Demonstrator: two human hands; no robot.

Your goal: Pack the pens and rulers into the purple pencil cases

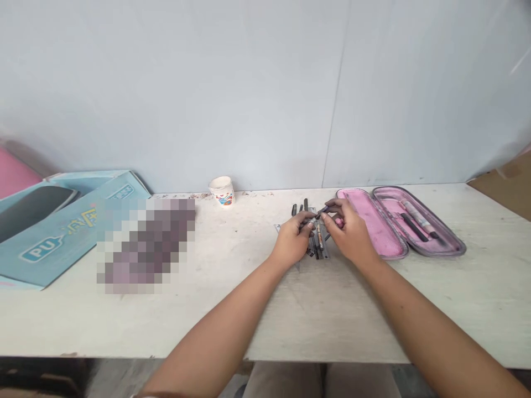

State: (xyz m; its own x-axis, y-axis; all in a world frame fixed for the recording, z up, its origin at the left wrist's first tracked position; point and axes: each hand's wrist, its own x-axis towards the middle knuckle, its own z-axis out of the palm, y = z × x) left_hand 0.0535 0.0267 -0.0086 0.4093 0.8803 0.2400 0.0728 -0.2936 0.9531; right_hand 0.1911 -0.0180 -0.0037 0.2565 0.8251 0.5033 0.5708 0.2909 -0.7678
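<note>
My left hand (292,236) and my right hand (350,229) meet over the table, fingers closed from both sides on a slim dark pen (322,210). Its exact kind is hard to make out, and the fingertips look dark and smudged. Below them lies a pile of pens (319,237) with a grey ruler (326,255), partly hidden by the hands. Just right of my right hand, a pink pencil case (372,224) lies open and flat. Its far half holds a black pen (414,227) and a pale patterned pen (418,218).
A paper cup (222,192) stands near the wall. To the left are a light blue open box (62,243) with a dark object in it and a pixelated, unreadable purplish patch (149,246). A cardboard box (508,179) sits at the right end of the white table (232,309).
</note>
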